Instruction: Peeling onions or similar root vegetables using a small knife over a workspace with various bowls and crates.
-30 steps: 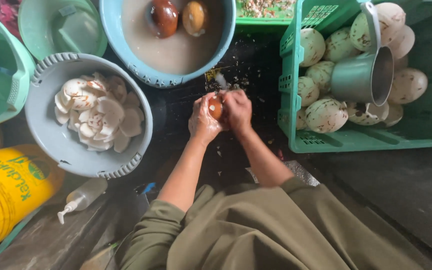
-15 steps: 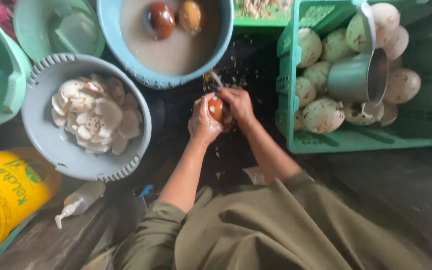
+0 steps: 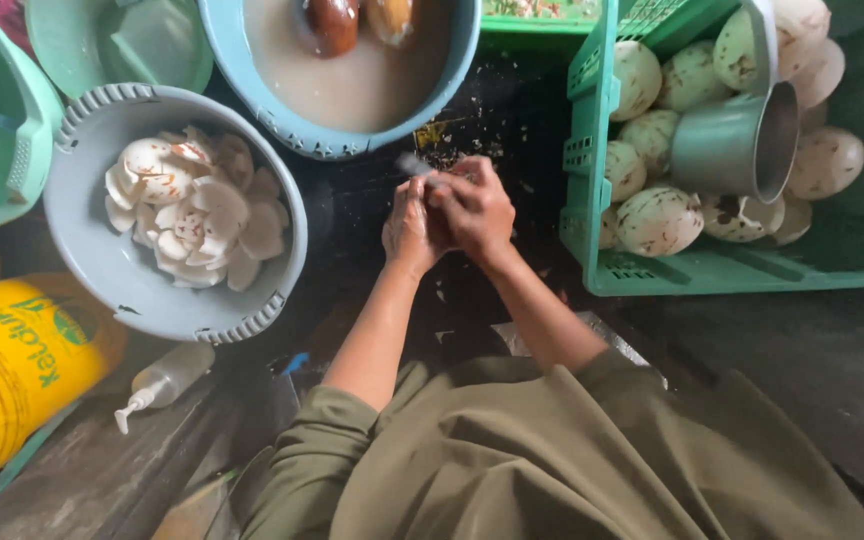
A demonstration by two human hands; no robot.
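The left hand and right hand are pressed together, fingers curled round something small that they hide completely, so what they clamp cannot be told; a pale blurred scrap shows just above the fingertips. They sit over a dark, crumb-flecked floor, between a ribbed grey plastic bowl heaped with smooth white shell halves and a green slatted crate of speckled pale eggs with a dull metal cup. A blue basin of cloudy water holding two glossy brown peeled eggs is cut off at the top edge.

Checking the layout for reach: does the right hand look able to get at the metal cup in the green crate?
Probably yes. The right hand is beside the green crate, whose top is open; the metal cup lies on the eggs, uncovered. Both hands are clasped together, though.
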